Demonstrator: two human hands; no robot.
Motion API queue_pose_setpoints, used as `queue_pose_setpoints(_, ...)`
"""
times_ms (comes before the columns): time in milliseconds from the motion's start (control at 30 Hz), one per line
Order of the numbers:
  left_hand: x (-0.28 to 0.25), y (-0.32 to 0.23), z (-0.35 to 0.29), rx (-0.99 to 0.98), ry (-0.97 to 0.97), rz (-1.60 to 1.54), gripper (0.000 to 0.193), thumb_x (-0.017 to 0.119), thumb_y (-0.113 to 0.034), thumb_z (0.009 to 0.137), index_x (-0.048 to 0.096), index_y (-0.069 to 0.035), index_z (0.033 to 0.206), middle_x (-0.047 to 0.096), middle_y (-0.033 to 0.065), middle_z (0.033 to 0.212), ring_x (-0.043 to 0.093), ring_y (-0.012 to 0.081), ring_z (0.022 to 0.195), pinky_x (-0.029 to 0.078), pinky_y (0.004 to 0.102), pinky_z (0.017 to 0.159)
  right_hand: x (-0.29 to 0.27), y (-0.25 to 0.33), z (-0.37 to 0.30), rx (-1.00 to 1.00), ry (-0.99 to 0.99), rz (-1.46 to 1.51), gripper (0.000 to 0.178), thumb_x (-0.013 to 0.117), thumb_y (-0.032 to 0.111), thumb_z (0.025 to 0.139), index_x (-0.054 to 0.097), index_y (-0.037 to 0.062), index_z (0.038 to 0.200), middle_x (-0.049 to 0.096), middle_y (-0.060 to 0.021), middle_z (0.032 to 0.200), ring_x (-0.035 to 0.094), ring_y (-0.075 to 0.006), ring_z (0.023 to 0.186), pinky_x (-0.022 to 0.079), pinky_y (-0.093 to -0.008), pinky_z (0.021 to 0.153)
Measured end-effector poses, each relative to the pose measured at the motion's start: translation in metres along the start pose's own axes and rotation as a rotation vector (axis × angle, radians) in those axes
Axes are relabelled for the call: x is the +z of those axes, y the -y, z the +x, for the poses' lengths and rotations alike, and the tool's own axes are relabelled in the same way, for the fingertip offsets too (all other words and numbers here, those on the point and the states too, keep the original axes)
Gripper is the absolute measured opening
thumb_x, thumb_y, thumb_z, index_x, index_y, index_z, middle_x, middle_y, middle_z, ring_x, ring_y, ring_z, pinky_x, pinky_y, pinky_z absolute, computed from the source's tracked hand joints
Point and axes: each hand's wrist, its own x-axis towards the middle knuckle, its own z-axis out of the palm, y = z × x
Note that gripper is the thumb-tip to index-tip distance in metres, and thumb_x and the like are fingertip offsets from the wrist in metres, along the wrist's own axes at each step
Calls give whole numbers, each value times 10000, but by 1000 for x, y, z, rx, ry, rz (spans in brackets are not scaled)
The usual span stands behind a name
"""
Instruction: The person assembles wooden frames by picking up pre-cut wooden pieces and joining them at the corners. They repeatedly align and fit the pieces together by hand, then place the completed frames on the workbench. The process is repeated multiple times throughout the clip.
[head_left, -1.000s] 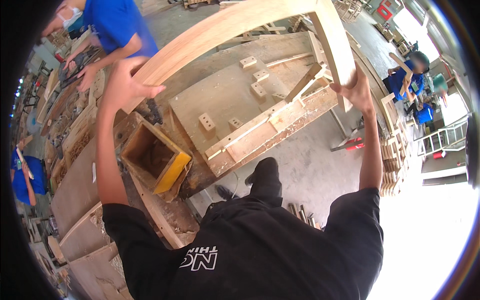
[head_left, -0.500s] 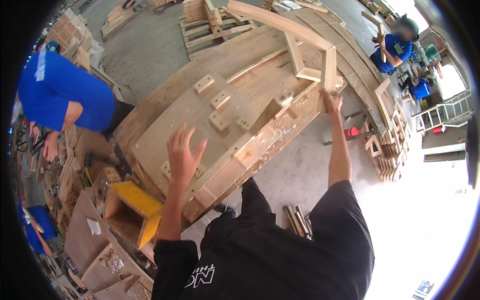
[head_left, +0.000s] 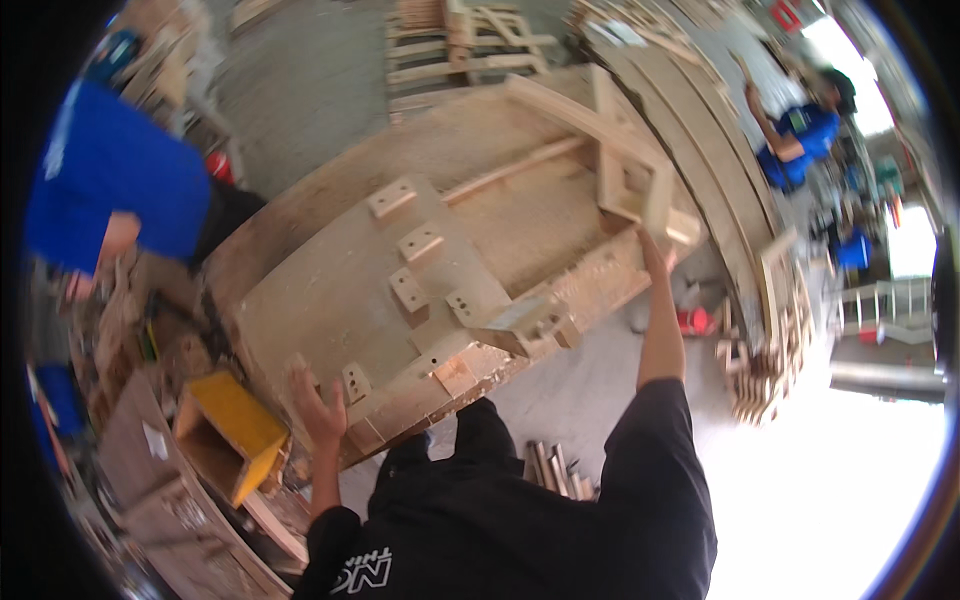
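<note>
My right hand (head_left: 657, 256) is closed round the near end of an angled wooden frame piece (head_left: 560, 106) at the right end of the workbench. Its long bar reaches away to the far left, over a second angled wooden piece (head_left: 604, 150). My left hand (head_left: 320, 408) holds nothing, fingers apart, by the near left edge of a flat board (head_left: 330, 270). Beside its fingertips stands a small drilled block (head_left: 357, 384); whether they touch, I cannot tell. Several similar drilled wooden blocks (head_left: 420, 242) sit on the board. A wooden fixture (head_left: 535, 325) sticks up at the bench's near edge.
A co-worker in blue (head_left: 120, 180) stands close at the left; another person (head_left: 805, 135) is far right. A yellow-sided box (head_left: 235, 415) stands left of the bench. Stacked wooden frames (head_left: 765, 385) lie at the right, a pallet (head_left: 460, 70) beyond the bench.
The view has shifted. The frame piece in my right hand has come lower, nearer the bench and across the second piece. My left hand has moved left and down toward the board's edge.
</note>
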Motion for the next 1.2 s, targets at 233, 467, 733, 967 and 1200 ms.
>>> queue_pose_setpoints(233,-8,13,-2,6,33,-25,643,685,-349,799,521,37,1287,305,304,1477,230,466,1401,212,522,1152,-46,0,-15,-893,-398,-69,400,715,406,836,710,6,847,687,-163,791,643,-260,685,512,-395,625)
queue_pose_setpoints(467,-1,17,-14,-107,78,-49,584,605,-444,862,586,-1,1242,268,275,1506,134,433,1444,173,584,1143,-102,148,-109,-885,-232,98,565,511,481,977,604,-17,1227,678,-181,1065,645,-277,1000,491,-360,867)
queue_pose_setpoints(733,-77,71,-19,236,-484,-380,466,694,-287,821,588,-14,1184,459,242,1337,368,415,1313,266,581,1087,-53,243,-276,-1265,511,-228,529,453,444,1013,595,-39,1177,637,-120,1027,609,-206,881,490,-329,805)
queue_pose_setpoints(967,-196,279,-4,-394,-643,17,462,644,-354,870,557,-45,1202,545,208,1240,518,404,1151,418,504,961,-45,254,-278,-1115,489,-251,591,420,499,1006,608,-43,1151,657,-119,969,656,-169,772,525,-305,619)
queue_pose_setpoints(1200,-199,318,30,-688,-157,-310,652,532,-656,846,652,-52,1063,678,200,1045,634,380,1023,488,497,868,-47,245,-283,-645,328,-369,702,504,709,863,601,14,844,573,-75,623,544,-154,452,428,-294,404)
